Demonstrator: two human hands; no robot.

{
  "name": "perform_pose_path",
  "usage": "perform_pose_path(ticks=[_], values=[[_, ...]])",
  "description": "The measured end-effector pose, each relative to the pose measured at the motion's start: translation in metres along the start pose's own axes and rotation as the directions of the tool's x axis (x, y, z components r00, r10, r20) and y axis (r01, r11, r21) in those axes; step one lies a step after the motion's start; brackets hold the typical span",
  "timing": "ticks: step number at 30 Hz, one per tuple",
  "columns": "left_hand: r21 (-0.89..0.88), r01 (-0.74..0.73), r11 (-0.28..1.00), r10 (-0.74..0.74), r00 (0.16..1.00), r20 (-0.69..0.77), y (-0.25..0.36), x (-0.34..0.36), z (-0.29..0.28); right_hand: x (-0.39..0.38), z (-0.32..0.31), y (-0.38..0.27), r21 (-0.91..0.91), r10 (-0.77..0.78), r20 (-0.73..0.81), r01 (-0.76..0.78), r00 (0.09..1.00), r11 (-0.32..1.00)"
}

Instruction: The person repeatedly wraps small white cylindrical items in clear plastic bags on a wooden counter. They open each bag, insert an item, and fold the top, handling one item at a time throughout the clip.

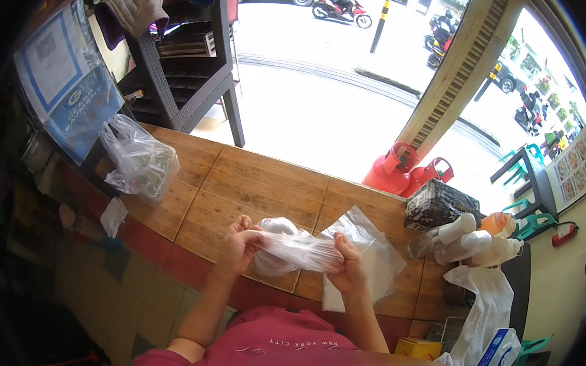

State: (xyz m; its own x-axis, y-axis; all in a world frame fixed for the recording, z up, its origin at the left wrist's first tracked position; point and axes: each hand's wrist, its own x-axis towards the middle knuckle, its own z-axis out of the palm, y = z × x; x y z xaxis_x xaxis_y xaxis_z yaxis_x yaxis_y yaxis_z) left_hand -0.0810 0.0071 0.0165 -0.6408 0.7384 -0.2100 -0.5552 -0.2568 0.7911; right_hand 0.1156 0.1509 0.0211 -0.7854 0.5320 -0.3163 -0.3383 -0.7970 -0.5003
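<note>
A thin clear plastic bag (302, 250) is stretched taut between my two hands above the wooden-tiled counter. My left hand (238, 244) pinches one end of it, and my right hand (348, 265) grips the other. Just behind the stretched plastic sits a rounded, plastic-wrapped bundle (276, 226); what it holds cannot be made out. Flat clear plastic bags (379, 264) lie on the counter beside and partly under my right hand.
A filled clear plastic bag (141, 162) stands at the counter's left end. To the right are several bottles (456, 228), a dark patterned box (441, 203) and a white plastic bag (478, 298). Red gas cylinders (389, 169) stand beyond the far edge, a dark woven chair (178, 73) at far left.
</note>
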Motion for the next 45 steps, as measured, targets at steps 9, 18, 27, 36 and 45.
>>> perform_pose_path(ticks=[9,18,27,36,45], values=[[0.83,-0.558,0.028,0.11,0.827,0.552,0.024,-0.004,0.014,-0.005,0.019,-0.019,-0.201,-0.151,0.148,0.179,0.977,0.963],[0.911,-0.343,-0.227,0.192,0.902,0.388,0.039,0.013,0.054,-0.012,0.069,-0.006,-0.722,-0.673,0.617,0.634,0.409,-0.277],[0.628,-0.752,-0.199,-0.048,0.648,0.76,0.002,-0.055,0.1,0.042,0.01,0.005,-0.895,-0.33,0.393,0.44,0.858,0.078],[0.46,-0.882,0.105,-0.069,0.455,0.888,-0.001,-0.065,0.085,0.037,-0.071,0.038,-0.119,-0.425,-0.112,0.413,0.898,0.903],[0.731,-0.68,0.052,-0.173,0.715,0.677,0.026,-0.02,0.061,0.125,-0.046,0.116,-0.909,-0.17,0.368,0.392,0.914,0.141]])
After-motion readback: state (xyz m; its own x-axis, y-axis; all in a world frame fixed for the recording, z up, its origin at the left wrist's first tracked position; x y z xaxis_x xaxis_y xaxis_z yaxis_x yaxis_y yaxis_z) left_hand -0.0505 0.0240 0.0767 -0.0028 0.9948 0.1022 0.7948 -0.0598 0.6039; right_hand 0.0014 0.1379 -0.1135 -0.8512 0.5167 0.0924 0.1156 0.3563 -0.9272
